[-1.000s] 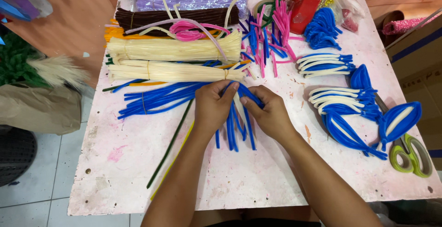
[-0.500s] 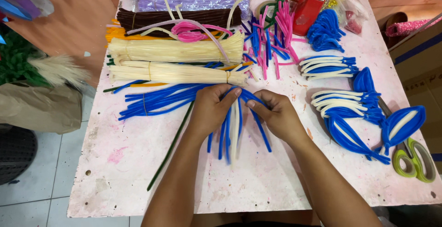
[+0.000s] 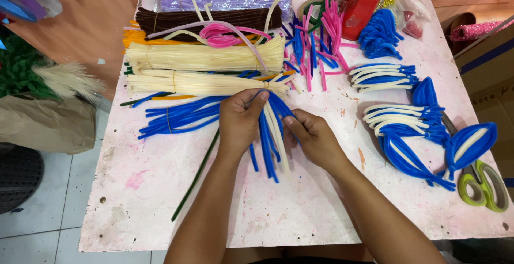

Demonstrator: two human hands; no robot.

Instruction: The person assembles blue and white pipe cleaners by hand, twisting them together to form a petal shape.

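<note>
Two hands held one small bunch of blue and white fuzzy sticks (image 3: 270, 135) near the middle of the table (image 3: 300, 216). The left hand (image 3: 241, 122) pinched its top; the right hand (image 3: 313, 138) gripped its side. The sticks looked light, soft and bendy, best held near the top.

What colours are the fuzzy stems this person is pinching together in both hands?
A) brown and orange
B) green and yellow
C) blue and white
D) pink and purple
C: the left hand and right hand grip a small bunch of stems that shows only blue and white strands.
</note>
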